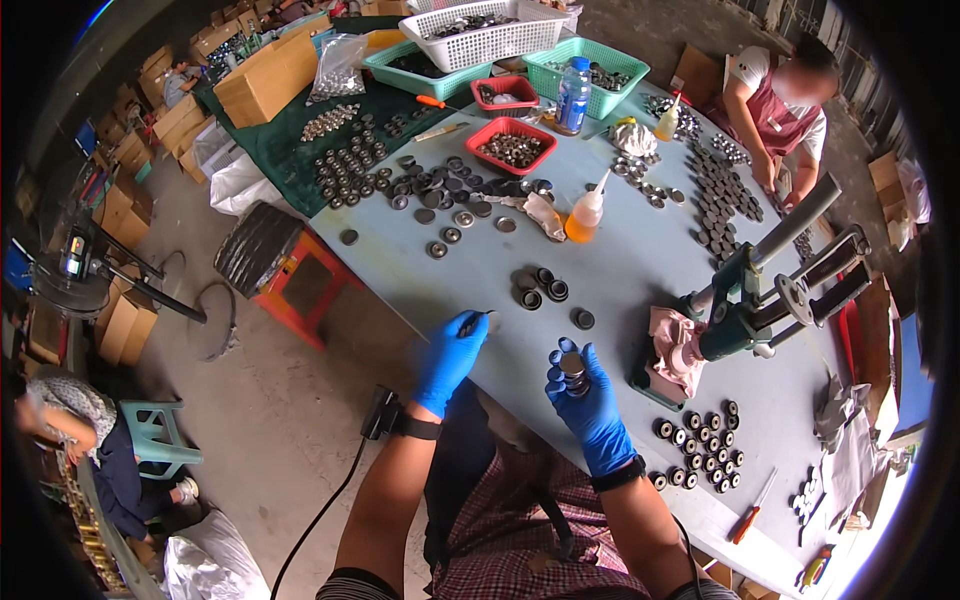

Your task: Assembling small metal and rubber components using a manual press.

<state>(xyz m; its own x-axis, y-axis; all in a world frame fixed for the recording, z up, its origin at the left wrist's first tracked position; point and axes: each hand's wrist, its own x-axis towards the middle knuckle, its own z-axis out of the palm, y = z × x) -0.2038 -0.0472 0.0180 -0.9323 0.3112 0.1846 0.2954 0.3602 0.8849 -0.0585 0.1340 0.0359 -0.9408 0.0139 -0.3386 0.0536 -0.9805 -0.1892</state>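
Observation:
My left hand, in a blue glove, is closed at the table's near edge. A small dark disc shows between its fingers, partly hidden. My right hand, gloved too, is turned palm up with its fingers curled round a short stack of round metal discs. Beyond my hands stands a small cluster of dark round caps, and a single cap lies nearer my right hand. To the right of that hand, several ring-shaped parts stand in rows.
A green hand press with a pink cloth stands at the right. Farther back are loose discs, a glue bottle, a red basket and a blue-labelled bottle. A screwdriver lies near right. Another person works across the table.

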